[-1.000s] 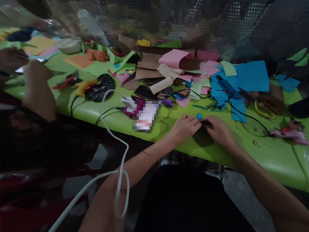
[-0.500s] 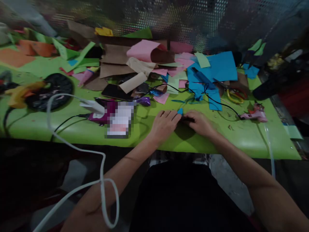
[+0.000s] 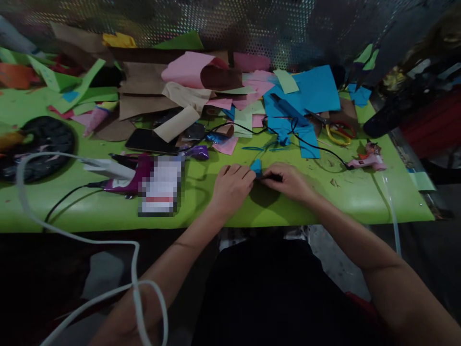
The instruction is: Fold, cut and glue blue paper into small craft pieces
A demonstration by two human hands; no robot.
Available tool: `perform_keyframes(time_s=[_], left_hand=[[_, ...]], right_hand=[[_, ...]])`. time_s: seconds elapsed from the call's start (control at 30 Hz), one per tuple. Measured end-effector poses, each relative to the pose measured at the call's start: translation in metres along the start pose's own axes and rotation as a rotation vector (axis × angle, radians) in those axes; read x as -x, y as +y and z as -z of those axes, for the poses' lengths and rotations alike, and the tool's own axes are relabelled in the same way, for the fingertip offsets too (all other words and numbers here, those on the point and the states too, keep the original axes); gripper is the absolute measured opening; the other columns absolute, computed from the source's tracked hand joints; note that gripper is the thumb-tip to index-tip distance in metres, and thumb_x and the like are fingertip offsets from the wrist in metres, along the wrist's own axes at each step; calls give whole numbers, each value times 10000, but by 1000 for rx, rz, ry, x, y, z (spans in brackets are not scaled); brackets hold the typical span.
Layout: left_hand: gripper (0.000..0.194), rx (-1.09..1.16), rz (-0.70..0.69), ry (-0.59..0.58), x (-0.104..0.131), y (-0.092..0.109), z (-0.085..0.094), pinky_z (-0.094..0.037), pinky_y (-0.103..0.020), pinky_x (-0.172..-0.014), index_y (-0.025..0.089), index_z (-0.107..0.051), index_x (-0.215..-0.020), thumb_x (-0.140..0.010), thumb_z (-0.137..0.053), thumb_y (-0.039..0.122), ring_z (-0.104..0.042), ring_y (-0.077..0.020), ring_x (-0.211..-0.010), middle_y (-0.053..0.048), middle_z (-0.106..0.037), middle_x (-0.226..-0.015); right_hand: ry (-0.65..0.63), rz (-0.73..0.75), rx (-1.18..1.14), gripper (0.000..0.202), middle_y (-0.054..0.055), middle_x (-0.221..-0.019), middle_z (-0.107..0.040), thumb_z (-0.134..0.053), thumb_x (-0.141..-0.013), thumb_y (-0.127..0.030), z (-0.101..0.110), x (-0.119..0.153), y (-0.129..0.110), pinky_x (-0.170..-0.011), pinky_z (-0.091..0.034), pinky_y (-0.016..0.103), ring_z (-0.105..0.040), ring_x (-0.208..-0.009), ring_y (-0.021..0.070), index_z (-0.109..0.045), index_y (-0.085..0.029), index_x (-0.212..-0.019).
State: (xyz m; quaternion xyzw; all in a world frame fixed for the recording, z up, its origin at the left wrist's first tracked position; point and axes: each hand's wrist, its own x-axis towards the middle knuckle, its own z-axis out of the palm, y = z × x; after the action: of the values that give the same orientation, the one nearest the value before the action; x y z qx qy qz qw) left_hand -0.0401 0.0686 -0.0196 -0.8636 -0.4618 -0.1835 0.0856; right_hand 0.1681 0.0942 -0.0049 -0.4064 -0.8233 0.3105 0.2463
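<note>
Small blue paper (image 3: 256,166): between both hands, above green table (image 3: 342,206), lower part hidden. Left hand (image 3: 233,188): fingers together against paper, thumb hidden, clamping impossible to tell. Right hand (image 3: 288,181): thumb and forefinger pinched together beside it. Yellow tool (image 3: 10,140): cut off at left edge. Phone screen (image 3: 162,185): pixelated, writing unreadable.

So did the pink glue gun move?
No, it doesn't look like it. The pink glue gun is still just right of the yellow-handled scissors, a bit closer to you. Only the camera view shifted.
</note>
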Motion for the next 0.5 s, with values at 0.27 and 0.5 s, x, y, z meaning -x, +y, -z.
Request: perform_keyframes(time_s=[0.27, 0.5], left_hand=[[106, 39, 9, 9, 0, 1, -1, -412, -405, -808, 202, -642, -891, -944, -550, 205, -603, -248, -892, -54, -717, -907], [154, 46, -3, -10, 1, 2, 0, -419, -409, -801, 205, -668, -910, -909, -533, 130, -608, -251, -861, -67, -688, -853]], right_hand=[[83, -123, 140, 97, 33, -872, -722, -601, -889, -203, -10, -4, 2, -711, -423, 299, -628, -817, 190, -696, -217, -881], [130, -70, 401, 99, 61, -919, -715, -588, -922, -212, -15, 1, -6, -748, -419, 341, -621, -866, 222, -681, -219, -890]])
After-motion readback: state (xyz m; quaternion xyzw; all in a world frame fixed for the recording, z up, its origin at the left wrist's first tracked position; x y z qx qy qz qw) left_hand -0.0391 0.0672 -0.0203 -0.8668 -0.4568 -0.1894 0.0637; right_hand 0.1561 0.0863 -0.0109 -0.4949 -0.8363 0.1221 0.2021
